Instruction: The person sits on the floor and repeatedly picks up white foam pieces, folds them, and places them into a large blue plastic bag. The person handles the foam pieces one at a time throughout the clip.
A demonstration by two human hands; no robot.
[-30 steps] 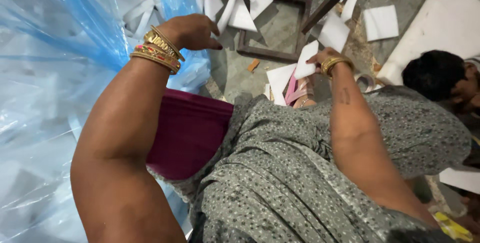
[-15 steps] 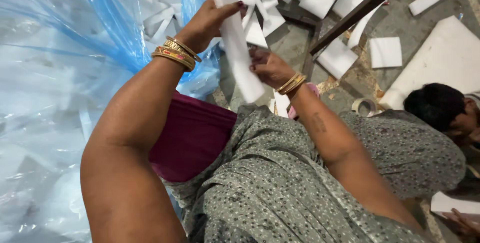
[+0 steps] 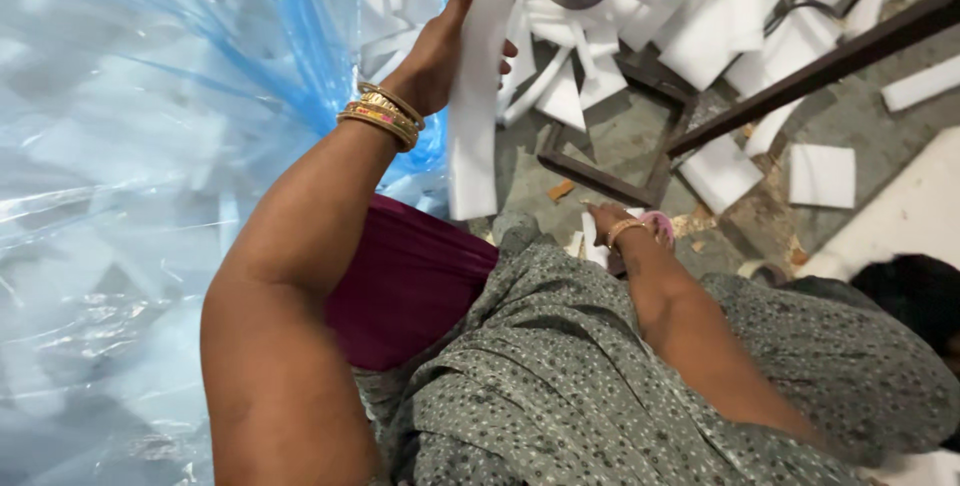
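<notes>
A: What is being handled here?

B: A long white foam strip (image 3: 478,96). The left hand (image 3: 440,46) has it raised, standing nearly upright, just beside the mouth of the big clear-blue plastic bag (image 3: 150,146). The grip is pinching the strip, fingers flat along one face and the thumb behind it.

A: And the other hand?

B: The right hand (image 3: 612,231) is low, well away from the bag, down at the floor beside a pink thing (image 3: 660,229). It is pressed onto some small white pieces there; whether its grip is closed on one I cannot tell.

A: How far along does the work look?

B: I would judge it well under way but far from done. Pale shapes show through the bag's film, so it seems to hold a good deal of offcuts already. Yet a large heap of foam scraps (image 3: 700,6) lies on the floor beyond the bag, and loose squares (image 3: 822,174) lie farther still from it.

A: What are the materials like?

B: The strip looks light, soft and matte, with straight cut edges. The bag is thin, glossy and creased, so it will sag. A dark metal frame (image 3: 600,171) lies on the rough grey floor (image 3: 610,131) between the bag and the squares, with a dark bar (image 3: 820,71) slanting above it.
</notes>
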